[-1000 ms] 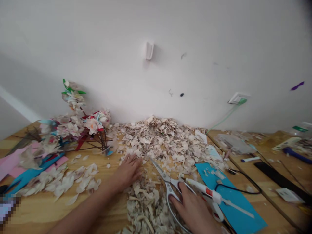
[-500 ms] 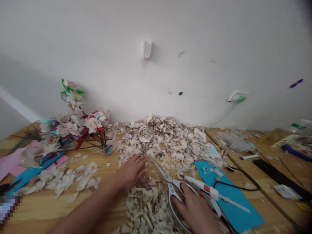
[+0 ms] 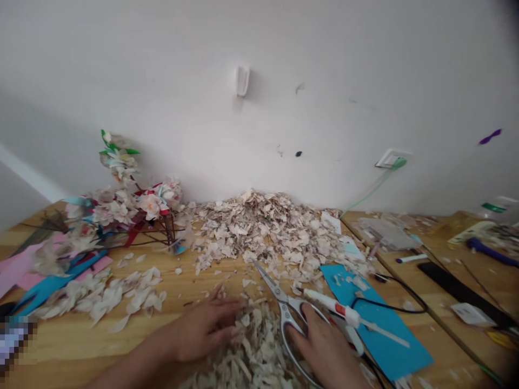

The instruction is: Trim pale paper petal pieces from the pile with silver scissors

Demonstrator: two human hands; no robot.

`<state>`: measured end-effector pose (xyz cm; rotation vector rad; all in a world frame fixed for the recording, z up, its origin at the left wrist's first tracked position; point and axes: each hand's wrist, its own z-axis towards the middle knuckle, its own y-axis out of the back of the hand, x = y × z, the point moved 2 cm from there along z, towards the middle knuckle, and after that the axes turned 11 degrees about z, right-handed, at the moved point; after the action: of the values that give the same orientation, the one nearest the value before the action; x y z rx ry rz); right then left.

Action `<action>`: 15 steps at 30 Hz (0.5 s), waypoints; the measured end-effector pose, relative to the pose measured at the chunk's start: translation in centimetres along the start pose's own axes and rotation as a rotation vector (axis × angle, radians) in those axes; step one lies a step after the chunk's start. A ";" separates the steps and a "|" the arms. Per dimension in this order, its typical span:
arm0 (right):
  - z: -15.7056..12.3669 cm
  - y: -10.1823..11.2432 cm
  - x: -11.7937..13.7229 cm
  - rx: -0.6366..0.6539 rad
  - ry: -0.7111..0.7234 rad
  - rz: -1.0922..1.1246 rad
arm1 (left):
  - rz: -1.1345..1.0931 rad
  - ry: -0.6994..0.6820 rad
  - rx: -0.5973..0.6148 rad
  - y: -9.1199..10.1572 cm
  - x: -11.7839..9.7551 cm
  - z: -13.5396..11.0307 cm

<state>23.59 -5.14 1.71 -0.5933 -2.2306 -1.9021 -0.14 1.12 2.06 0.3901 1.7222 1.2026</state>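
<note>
My left hand (image 3: 205, 329) lies open, fingers spread, on the near edge of a heap of pale papery flakes (image 3: 251, 351) on the wooden table (image 3: 73, 337). A larger mound of the same flakes (image 3: 259, 232) rises against the wall. My right hand (image 3: 326, 354) rests over the looped handle of steel scissors (image 3: 279, 297) and appears to grip it. Their closed blades point away from me. Just beyond that hand lies a white glue gun with a red band (image 3: 336, 305), on a blue card (image 3: 385, 346).
An artificial flower branch (image 3: 138, 208) stands at the left, beside pink and blue paper (image 3: 52, 275) and white petals (image 3: 113, 297). A black cord (image 3: 389, 308) crosses the blue card. A second tabletop (image 3: 446, 292) at the right holds a marker and other tools. A white wall stands behind.
My left hand has slid toward me, from the mound's near edge onto the near heap. The right hand and scissors stay nearly still, and the view has tilted slightly.
</note>
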 end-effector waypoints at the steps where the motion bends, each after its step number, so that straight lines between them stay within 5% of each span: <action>1: 0.0 0.0 0.1 0.000 0.003 0.002 | -0.030 -0.010 0.003 -0.1 -0.1 -0.1; 7: -0.3 0.1 0.3 0.005 -0.056 0.007 | 0.214 0.173 -0.328 0.5 1.2 4.4; 15: -1.1 0.6 0.0 -0.013 -0.140 0.043 | 0.289 0.275 -0.415 0.3 2.4 12.4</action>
<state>23.65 -6.08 2.51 -0.7931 -2.2692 -1.9111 9.00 9.67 0.44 0.2320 1.6199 1.8530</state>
